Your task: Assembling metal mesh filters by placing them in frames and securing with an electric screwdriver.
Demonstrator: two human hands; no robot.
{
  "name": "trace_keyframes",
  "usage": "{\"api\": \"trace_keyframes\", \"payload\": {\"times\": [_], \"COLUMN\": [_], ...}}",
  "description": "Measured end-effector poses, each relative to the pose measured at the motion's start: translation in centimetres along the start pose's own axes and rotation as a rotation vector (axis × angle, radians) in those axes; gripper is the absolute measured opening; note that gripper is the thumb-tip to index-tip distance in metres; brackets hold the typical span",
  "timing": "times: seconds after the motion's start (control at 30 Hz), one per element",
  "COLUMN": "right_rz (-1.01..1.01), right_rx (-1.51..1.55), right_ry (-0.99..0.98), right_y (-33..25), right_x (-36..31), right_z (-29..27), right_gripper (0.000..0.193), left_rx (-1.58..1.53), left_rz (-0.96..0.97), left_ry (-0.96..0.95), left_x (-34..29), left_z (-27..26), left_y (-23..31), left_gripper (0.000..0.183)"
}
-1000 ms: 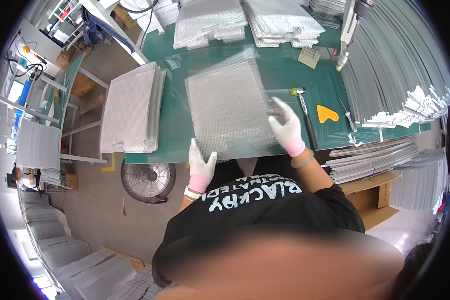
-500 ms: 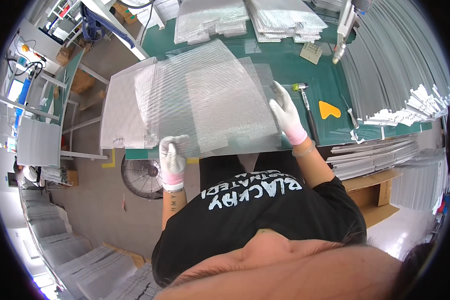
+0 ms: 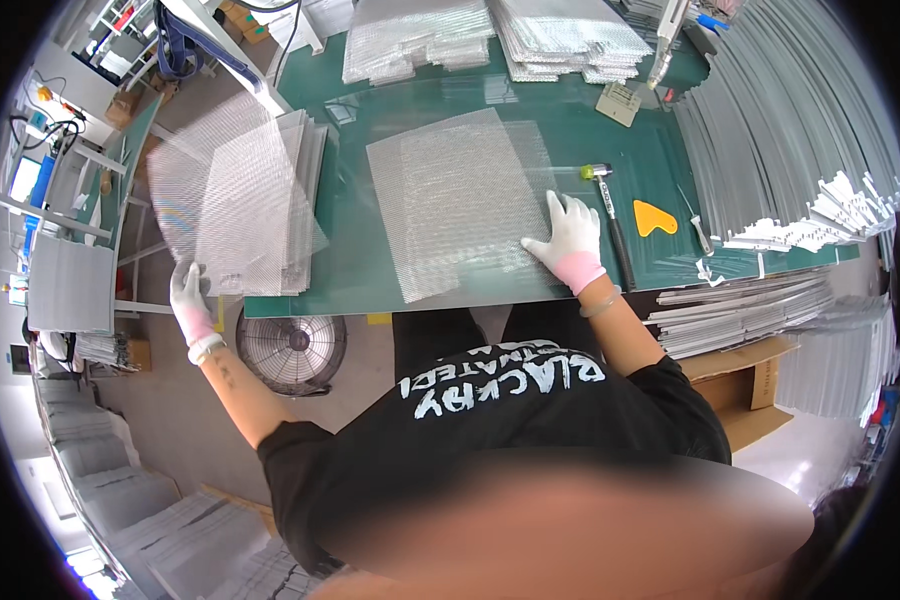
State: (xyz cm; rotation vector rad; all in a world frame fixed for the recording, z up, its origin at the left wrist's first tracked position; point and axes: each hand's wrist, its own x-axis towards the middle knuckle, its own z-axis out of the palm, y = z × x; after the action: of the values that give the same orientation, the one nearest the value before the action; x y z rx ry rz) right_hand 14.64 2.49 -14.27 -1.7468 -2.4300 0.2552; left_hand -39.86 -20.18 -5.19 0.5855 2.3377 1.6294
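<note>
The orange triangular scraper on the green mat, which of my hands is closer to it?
Right. Your right hand rests flat on the mesh sheet, just left of the orange scraper. Your left hand grips another sheet far off the table's left edge.

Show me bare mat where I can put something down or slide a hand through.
Bare green mat lies between the left mesh stack and the centre mesh sheet, and ahead of the sheet. Right of the right hand, mallet, orange scraper and metal strips crowd it.
</note>
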Motion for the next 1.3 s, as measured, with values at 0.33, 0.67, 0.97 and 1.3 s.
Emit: {"api": "trace_keyframes", "payload": {"times": [0.33, 0.67, 0.97, 1.3], "right_rz": [-0.138, -0.185, -0.244, -0.259], "right_rx": [1.652, 1.131, 0.823, 0.652], "right_ry": [-0.018, -0.061, 0.107, 0.149], "right_y": [2.3, -1.1, -0.8, -0.1], "right_x": [1.9, 4.8, 5.5, 5.2], "right_z": [-2.2, -0.7, 1.5, 3.7], "right_gripper": [0.080, 0.076, 0.057, 0.048], "left_rx": [0.685, 0.274, 0.434, 0.483], "left_rz": [0.957, 0.008, 0.329, 0.450], "left_ry": [0.059, -0.572, -0.533, -0.472], "left_x": [-9.2, -20.5, -19.8, -19.9], "left_z": [10.5, 21.2, 22.9, 23.4], "left_y": [2.0, 1.9, -1.6, -2.5], "left_gripper": [0.063, 0.093, 0.078, 0.076]}}
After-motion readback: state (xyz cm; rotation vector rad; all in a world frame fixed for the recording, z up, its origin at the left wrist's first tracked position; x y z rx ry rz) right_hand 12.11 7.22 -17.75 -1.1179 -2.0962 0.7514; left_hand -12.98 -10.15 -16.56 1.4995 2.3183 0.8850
